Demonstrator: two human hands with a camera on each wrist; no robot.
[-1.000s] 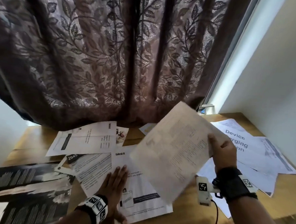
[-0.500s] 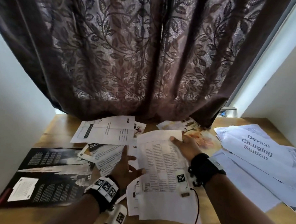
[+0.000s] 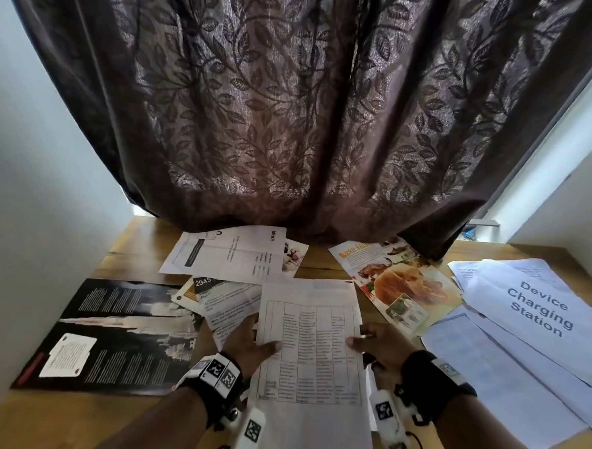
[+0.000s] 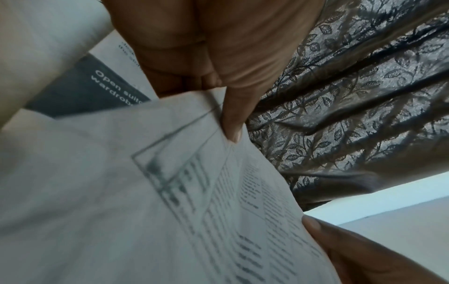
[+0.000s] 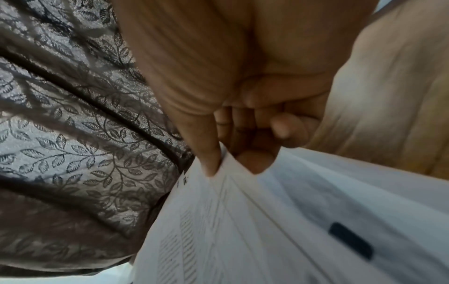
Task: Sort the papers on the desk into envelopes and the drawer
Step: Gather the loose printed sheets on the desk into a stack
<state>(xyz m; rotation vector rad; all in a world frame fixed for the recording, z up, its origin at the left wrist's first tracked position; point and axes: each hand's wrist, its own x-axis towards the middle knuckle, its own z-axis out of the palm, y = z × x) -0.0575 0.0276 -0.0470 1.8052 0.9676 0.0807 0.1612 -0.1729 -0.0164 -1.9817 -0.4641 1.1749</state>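
A white sheet with a printed table [image 3: 310, 342] is held over the wooden desk [image 3: 135, 247], in front of me. My left hand [image 3: 252, 338] pinches its left edge, thumb on top. My right hand [image 3: 370, 341] pinches its right edge. In the left wrist view the left hand [image 4: 230, 115] has its thumb pressed on the table sheet [image 4: 145, 192]. In the right wrist view the right hand [image 5: 230, 161] pinches the table sheet [image 5: 243, 221] between thumb and fingers. No envelope or drawer is in view.
Loose papers cover the desk: a blinkit sheet [image 3: 224, 255], a "2945" leaflet [image 3: 215, 295], a dark brochure [image 3: 117, 335] at left, a food flyer [image 3: 401, 288], a "Device Charging Station" sheet [image 3: 537, 309] on bluish sheets [image 3: 485, 371]. A leaf-patterned curtain [image 3: 294, 104] hangs behind.
The right hand brought the raised, tilted sheet down in front of me. The left hand left the desk papers and took the sheet's left edge.
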